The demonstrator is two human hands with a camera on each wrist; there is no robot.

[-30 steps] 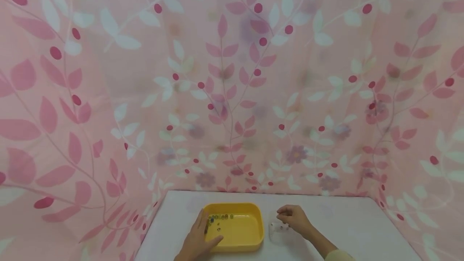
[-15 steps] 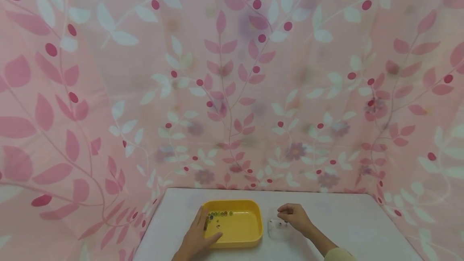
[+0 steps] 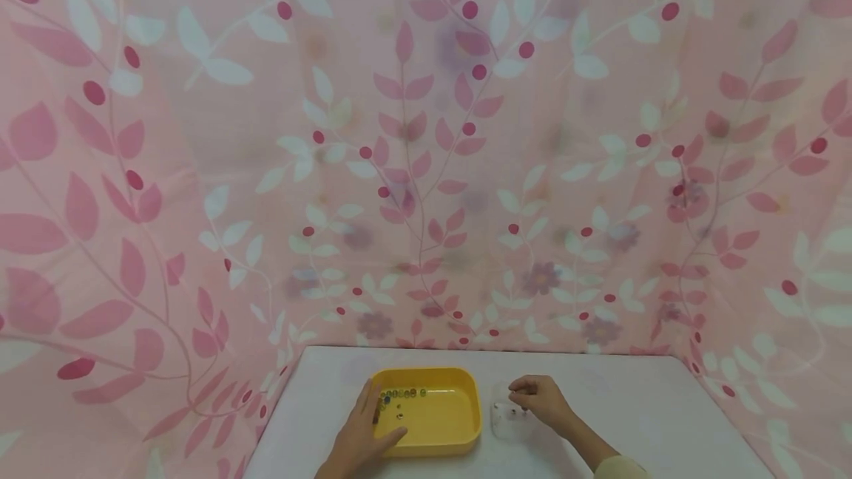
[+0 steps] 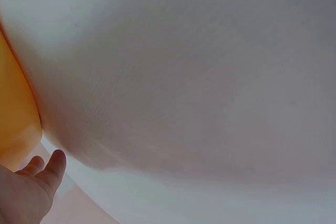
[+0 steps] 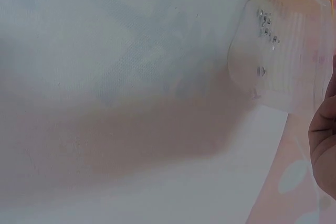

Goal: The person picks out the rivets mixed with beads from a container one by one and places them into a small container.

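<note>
My left hand [image 3: 359,427] rests at the left side of a yellow tray [image 3: 435,449], fingers straight along its edge and thumb over the near rim. Small round pieces [image 3: 402,394], greenish and dark, lie in a row along the tray's far side and down its left side; a few more lie apart on its floor. My right hand [image 3: 542,398] is over a clear plastic box [image 5: 294,51], fingers bent and thumb close to them. Whether anything is between its fingertips is too small to see. Several small shiny pieces [image 5: 265,32] show through the box wall.
The box stands just right of the tray on a white-covered table [image 3: 639,412]. Pink leaf-patterned cloth [image 3: 426,168] hangs behind and on both sides of the table.
The view has shifted slightly. Both hands, the tray and the box otherwise keep nearly the same places.
</note>
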